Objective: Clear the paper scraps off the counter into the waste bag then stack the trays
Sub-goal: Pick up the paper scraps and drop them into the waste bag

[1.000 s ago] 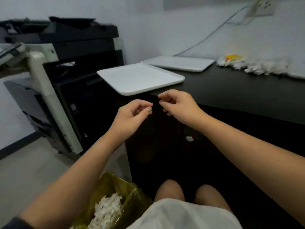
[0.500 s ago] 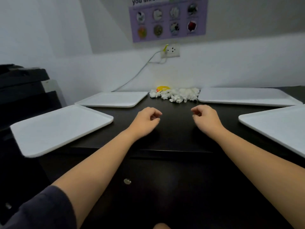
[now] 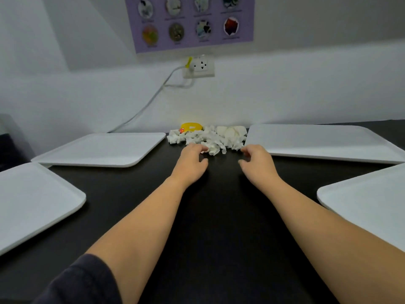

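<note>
Between both hands (image 3: 190, 164), paper scraps (image 3: 208, 138), touching left

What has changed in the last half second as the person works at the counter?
Both hands have reached forward to the paper scraps: the left hand now touches the pile's near edge, the right hand is just short of it. Nothing is gripped yet. The four trays lie unmoved.

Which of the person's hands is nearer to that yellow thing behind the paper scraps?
Left. The left hand reaches into the near left edge of the paper scraps, almost straight in front of the yellow object. The right hand sits further right, beside the far right tray.
</note>
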A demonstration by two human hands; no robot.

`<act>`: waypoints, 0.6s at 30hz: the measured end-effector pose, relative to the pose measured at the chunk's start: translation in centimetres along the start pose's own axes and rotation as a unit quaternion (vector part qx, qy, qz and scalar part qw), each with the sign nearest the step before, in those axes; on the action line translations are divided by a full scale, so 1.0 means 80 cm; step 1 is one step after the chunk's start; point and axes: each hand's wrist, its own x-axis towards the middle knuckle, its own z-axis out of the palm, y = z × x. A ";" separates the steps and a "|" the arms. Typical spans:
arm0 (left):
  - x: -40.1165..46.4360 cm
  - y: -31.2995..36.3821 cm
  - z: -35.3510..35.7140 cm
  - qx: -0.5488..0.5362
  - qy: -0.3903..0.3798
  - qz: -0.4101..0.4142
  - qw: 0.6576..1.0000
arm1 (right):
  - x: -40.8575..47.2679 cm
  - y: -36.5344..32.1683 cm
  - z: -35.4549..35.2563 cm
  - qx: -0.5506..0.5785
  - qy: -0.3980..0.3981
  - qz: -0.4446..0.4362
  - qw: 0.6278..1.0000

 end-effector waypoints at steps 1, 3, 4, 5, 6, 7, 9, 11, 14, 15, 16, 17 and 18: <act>0.012 -0.005 0.006 0.012 0.005 0.000 1.000 | 0.010 0.002 0.005 -0.006 -0.002 -0.002 1.000; 0.034 -0.013 0.017 0.032 0.009 0.002 0.999 | 0.028 0.006 0.015 -0.013 -0.006 -0.007 1.000; 0.044 -0.016 0.021 0.040 0.005 0.007 0.999 | 0.037 0.007 0.019 -0.015 -0.006 -0.011 1.000; 0.052 -0.019 0.025 0.046 -0.001 0.015 0.999 | 0.045 0.007 0.023 -0.017 -0.004 -0.013 1.000; 0.060 -0.022 0.029 0.050 -0.009 0.022 0.998 | 0.051 0.008 0.026 -0.019 -0.002 -0.014 1.000; 0.066 -0.024 0.031 0.051 -0.017 0.024 0.998 | 0.058 0.009 0.029 -0.020 -0.001 -0.015 1.000; 0.076 -0.030 0.035 0.045 -0.030 0.010 0.998 | 0.070 0.011 0.035 -0.025 -0.003 -0.015 1.000; 0.082 -0.034 0.036 0.039 -0.031 -0.006 0.999 | 0.079 0.013 0.041 -0.038 -0.006 -0.009 0.999; 0.082 -0.036 0.036 0.044 -0.015 -0.011 0.999 | 0.088 0.016 0.047 -0.064 -0.003 -0.001 0.998; 0.081 -0.035 0.035 0.045 -0.009 -0.011 0.999 | 0.089 0.015 0.049 -0.070 -0.001 -0.001 0.998; 0.079 -0.036 0.034 0.040 -0.004 -0.013 0.999 | 0.089 0.015 0.049 -0.072 0.000 -0.001 0.997; 0.077 -0.036 0.033 0.033 0.002 -0.011 0.999 | 0.088 0.014 0.049 -0.073 0.002 -0.001 0.997; 0.075 -0.037 0.032 0.022 0.011 -0.008 1.000 | 0.086 0.014 0.048 -0.073 0.004 -0.001 0.997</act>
